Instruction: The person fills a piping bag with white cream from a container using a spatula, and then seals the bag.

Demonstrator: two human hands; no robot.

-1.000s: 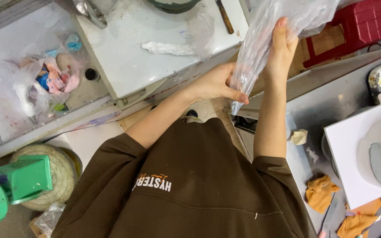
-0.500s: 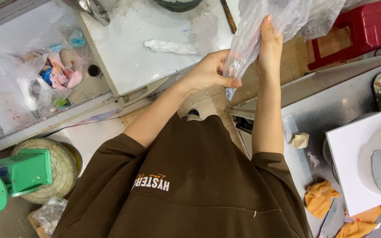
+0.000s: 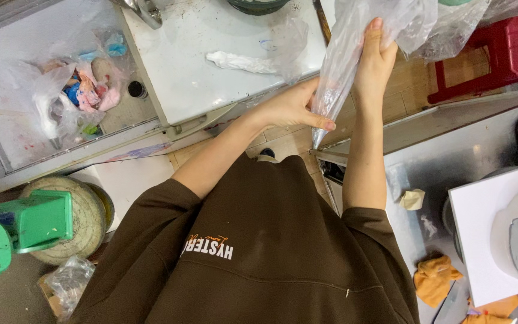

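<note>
A clear, cone-shaped plastic bag hangs point-down in front of me, held by both hands. My left hand pinches its lower part just above the narrow tip. My right hand grips the wider upper part, fingers flat along the plastic. The bag's loose top spreads out past my right hand. My brown sleeves and shirt fill the lower middle of the view.
An open chest freezer at the left holds plastic bags of coloured items. Its white lid carries crumpled plastic. A red stool stands at the upper right. A steel counter with a white board and orange cloths is on the right. Green stools are at the lower left.
Both hands keep their hold on the clear bag. They drifted slightly left and up, then settled back; my left fingers sit a little lower, near the tip.
</note>
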